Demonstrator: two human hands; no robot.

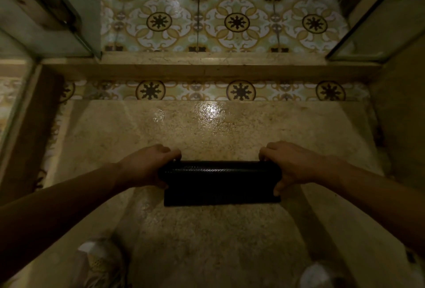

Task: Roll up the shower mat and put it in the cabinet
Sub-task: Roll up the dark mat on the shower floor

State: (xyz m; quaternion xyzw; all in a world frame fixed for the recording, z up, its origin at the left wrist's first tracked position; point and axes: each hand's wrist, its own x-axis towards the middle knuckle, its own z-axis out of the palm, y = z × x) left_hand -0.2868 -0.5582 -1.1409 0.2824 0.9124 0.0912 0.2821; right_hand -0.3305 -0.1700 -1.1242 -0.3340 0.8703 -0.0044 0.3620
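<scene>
A black textured shower mat lies on the beige stone shower floor, mostly rolled into a tube with a short flat flap toward me. My left hand grips the roll's left end, fingers curled over the top. At the right end, my right hand holds the roll the same way, thumb down along the mat's side. No cabinet is in view.
A raised stone threshold crosses ahead, with patterned floor tiles beyond. Glass shower panels stand at left and right. My light shoes show at the bottom. A wet glare marks the stone floor.
</scene>
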